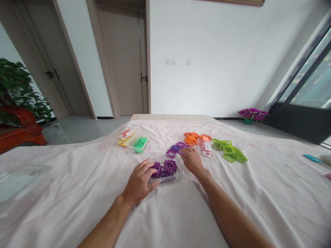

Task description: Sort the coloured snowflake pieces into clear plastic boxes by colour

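On a pale cloth (165, 220), I am remotely clamping my left hand (138, 181) on a clear tub (165, 179) at its eight-o'clock corner, while my right hand (192, 160) at two, its grip one I cannot tell, is reaching to loose purple gears (174, 148) at one o'clock.

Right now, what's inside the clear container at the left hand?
Purple gear-shaped pieces lie in the clear container. The left hand covers part of its left side, and the upper pieces hide whatever lies beneath them.
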The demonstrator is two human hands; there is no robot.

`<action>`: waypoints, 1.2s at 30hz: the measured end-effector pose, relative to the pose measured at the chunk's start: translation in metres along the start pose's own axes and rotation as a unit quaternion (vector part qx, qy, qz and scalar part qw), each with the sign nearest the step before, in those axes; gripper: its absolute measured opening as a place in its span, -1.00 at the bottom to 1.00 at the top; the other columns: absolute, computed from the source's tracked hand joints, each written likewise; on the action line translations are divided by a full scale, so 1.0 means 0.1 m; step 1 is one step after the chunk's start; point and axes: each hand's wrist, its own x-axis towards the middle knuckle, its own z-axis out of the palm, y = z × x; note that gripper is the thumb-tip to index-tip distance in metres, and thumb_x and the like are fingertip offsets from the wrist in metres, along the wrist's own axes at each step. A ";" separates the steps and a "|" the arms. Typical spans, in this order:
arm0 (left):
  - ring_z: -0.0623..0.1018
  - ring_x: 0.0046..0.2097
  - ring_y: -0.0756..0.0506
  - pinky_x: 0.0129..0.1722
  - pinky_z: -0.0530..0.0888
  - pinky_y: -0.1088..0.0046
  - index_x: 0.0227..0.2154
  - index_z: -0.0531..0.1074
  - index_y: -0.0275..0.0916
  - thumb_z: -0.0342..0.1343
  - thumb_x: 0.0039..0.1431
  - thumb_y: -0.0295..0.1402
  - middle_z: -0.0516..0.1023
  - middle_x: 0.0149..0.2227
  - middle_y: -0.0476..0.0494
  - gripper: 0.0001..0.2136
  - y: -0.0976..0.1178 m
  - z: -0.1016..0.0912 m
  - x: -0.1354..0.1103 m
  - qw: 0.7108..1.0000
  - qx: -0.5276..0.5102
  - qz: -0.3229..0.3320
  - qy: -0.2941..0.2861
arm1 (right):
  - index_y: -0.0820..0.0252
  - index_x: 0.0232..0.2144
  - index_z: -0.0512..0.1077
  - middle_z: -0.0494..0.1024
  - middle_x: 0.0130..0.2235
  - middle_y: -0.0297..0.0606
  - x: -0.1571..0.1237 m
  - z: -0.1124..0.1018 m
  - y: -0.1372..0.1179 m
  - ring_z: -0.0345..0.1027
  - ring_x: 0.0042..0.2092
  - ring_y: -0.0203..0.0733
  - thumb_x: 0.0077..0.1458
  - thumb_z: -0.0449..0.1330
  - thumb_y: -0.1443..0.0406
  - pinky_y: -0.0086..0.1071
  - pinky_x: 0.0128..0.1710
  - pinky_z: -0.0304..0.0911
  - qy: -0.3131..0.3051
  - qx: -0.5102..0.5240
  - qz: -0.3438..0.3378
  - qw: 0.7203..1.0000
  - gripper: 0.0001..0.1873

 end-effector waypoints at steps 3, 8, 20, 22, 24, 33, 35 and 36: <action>0.31 0.24 -0.30 0.17 0.35 0.00 -0.12 0.48 -0.14 0.12 0.19 -0.12 0.49 0.04 -0.21 -0.72 -0.01 0.00 -0.01 1.000 0.002 -0.007 0.009 | -0.01 0.09 0.41 0.33 0.19 -0.16 -0.05 0.08 -0.06 0.10 0.17 0.05 0.25 0.03 0.17 -0.11 0.08 0.07 -0.025 -0.039 0.001 0.999 -0.61; 0.33 0.23 -0.30 0.17 0.35 0.01 -0.16 0.48 -0.14 0.14 0.17 -0.15 0.51 0.01 -0.20 -0.75 -0.03 0.01 -0.02 1.000 0.006 -0.019 0.024 | -0.01 0.06 0.42 0.34 0.17 -0.18 -0.08 0.09 -0.04 0.05 0.19 0.06 0.25 0.02 0.16 -0.08 0.13 -0.03 -0.013 -0.048 0.002 0.999 -0.62; 0.33 0.23 -0.30 0.16 0.35 0.01 -0.16 0.48 -0.14 0.13 0.18 -0.17 0.51 0.01 -0.19 -0.76 -0.06 0.02 -0.02 0.999 0.020 -0.032 0.035 | 0.05 0.07 0.41 0.29 0.22 -0.15 -0.05 0.16 -0.03 -0.08 0.26 0.10 0.24 0.03 0.11 -0.05 0.14 -0.05 0.014 -0.065 0.035 0.997 -0.59; 0.32 0.23 -0.30 0.16 0.34 0.00 -0.15 0.48 -0.13 0.14 0.17 -0.17 0.51 0.01 -0.18 -0.76 -0.07 0.03 -0.02 0.998 0.024 -0.035 0.038 | 0.00 0.06 0.42 0.31 0.21 -0.19 -0.04 0.16 -0.01 -0.09 0.27 0.09 0.24 0.04 0.10 -0.05 0.15 -0.06 0.007 -0.056 0.034 0.998 -0.60; 0.33 0.23 -0.30 0.17 0.33 -0.02 -0.15 0.48 -0.13 0.14 0.17 -0.17 0.50 0.02 -0.17 -0.76 -0.08 0.04 -0.02 0.998 0.032 -0.038 0.041 | -0.02 0.01 0.47 0.37 0.17 -0.23 -0.04 0.14 0.00 -0.05 0.25 0.06 0.24 0.05 0.13 -0.08 0.16 -0.07 0.013 -0.049 0.020 0.999 -0.65; 0.29 0.25 -0.29 0.22 0.29 -0.03 -0.15 0.48 -0.14 0.12 0.18 -0.20 0.48 0.03 -0.19 -0.77 -0.09 0.05 -0.02 0.997 0.042 -0.041 0.046 | -0.02 -0.04 0.49 0.45 0.09 -0.23 -0.04 0.13 -0.10 0.05 0.17 0.04 0.22 0.10 0.11 -0.14 0.12 -0.05 0.034 -0.038 -0.003 0.999 -0.68; 0.29 0.25 -0.29 0.20 0.32 -0.01 -0.15 0.48 -0.14 0.12 0.19 -0.20 0.48 0.03 -0.19 -0.78 -0.09 0.05 -0.02 0.997 0.038 -0.043 0.046 | -0.01 -0.09 0.51 0.47 0.04 -0.23 -0.02 0.14 -0.08 0.10 0.14 0.01 0.23 0.08 0.11 -0.15 0.09 -0.03 0.024 -0.035 0.004 0.999 -0.71; 0.29 0.25 -0.29 0.19 0.33 -0.01 -0.15 0.48 -0.14 0.11 0.19 -0.20 0.48 0.03 -0.19 -0.78 -0.08 0.05 -0.02 0.997 0.037 -0.043 0.046 | 0.00 -0.11 0.51 0.48 0.01 -0.22 -0.01 0.14 -0.08 0.11 0.12 0.00 0.24 0.07 0.12 -0.16 0.08 -0.03 0.022 -0.034 0.006 0.999 -0.72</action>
